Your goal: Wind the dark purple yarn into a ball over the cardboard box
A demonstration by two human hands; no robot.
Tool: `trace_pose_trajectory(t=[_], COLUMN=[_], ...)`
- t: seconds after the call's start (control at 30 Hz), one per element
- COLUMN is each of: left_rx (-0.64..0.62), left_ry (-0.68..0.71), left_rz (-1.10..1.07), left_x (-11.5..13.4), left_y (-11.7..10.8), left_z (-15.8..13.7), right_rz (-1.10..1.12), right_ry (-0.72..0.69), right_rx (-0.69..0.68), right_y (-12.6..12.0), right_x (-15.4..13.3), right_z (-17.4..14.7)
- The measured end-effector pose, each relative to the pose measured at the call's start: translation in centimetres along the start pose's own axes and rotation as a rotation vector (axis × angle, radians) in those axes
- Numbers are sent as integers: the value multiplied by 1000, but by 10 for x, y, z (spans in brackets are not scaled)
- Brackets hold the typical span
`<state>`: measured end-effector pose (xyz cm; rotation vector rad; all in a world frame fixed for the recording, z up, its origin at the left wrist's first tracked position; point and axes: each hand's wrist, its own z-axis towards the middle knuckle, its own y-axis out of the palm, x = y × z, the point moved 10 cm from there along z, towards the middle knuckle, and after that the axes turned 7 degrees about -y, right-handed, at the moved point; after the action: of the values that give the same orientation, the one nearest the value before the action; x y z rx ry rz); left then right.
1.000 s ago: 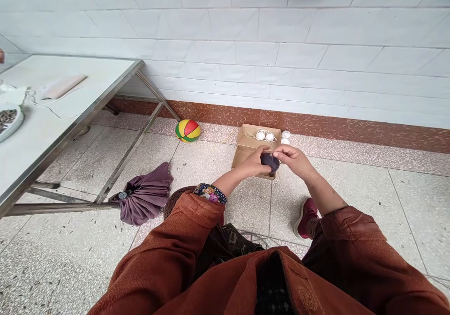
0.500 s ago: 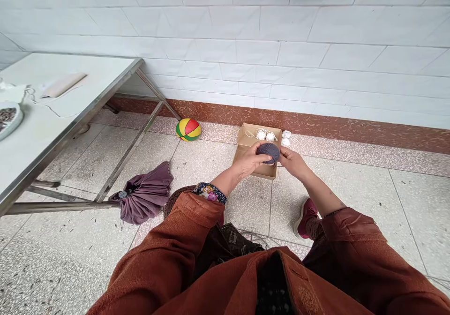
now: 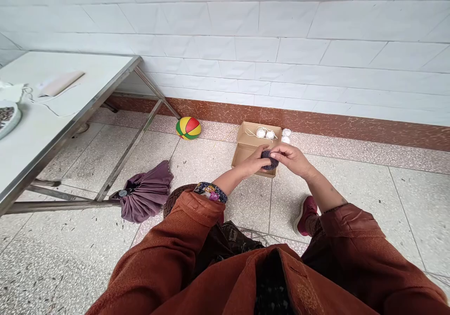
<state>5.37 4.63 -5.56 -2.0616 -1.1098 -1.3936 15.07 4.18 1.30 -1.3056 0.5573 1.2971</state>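
Observation:
My left hand [image 3: 256,161] is wrapped round a ball of dark grey-purple yarn [image 3: 270,161], holding it above an open cardboard box [image 3: 243,153]. On the ball's upper right side, the fingers of my right hand [image 3: 291,158] are pinched together against the yarn. Whether a loose strand runs between those fingertips is too small to make out. Two white yarn balls [image 3: 265,133] with loose ends lie at the box's raised lid. More white balls [image 3: 286,135] sit on the floor just right of the box.
A multicoloured ball [image 3: 188,128] rests by the table leg. The white-topped table [image 3: 87,66] with a metal frame stands at left, bearing a beige folded item [image 3: 61,84] and a bowl [image 3: 10,118]. A folded purple umbrella [image 3: 147,192] leans near its lower bar. A tiled wall rises behind.
My right hand has moved from the ball's right side up over its top, fingers now pinched on it. The yarn ball has turned and dipped slightly in my left hand.

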Motion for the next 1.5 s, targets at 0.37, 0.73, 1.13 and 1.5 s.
trace_pose_trajectory(t=[0.37, 0.73, 1.13, 1.5], left_rx=[-125, -212, 253, 22], left_ry=[234, 116, 116, 139], left_rz=[33, -472, -485, -44], left_x=[23, 21, 5, 11], left_y=[14, 18, -35, 0], left_z=[-9, -11, 2, -1], right_rz=[9, 174, -107, -52], right_ry=[191, 325, 106, 57], right_rx=[196, 157, -154, 151], right_y=[-17, -4, 21, -26], right_x=[47, 76, 31, 26], right_z=[-1, -13, -6, 12])
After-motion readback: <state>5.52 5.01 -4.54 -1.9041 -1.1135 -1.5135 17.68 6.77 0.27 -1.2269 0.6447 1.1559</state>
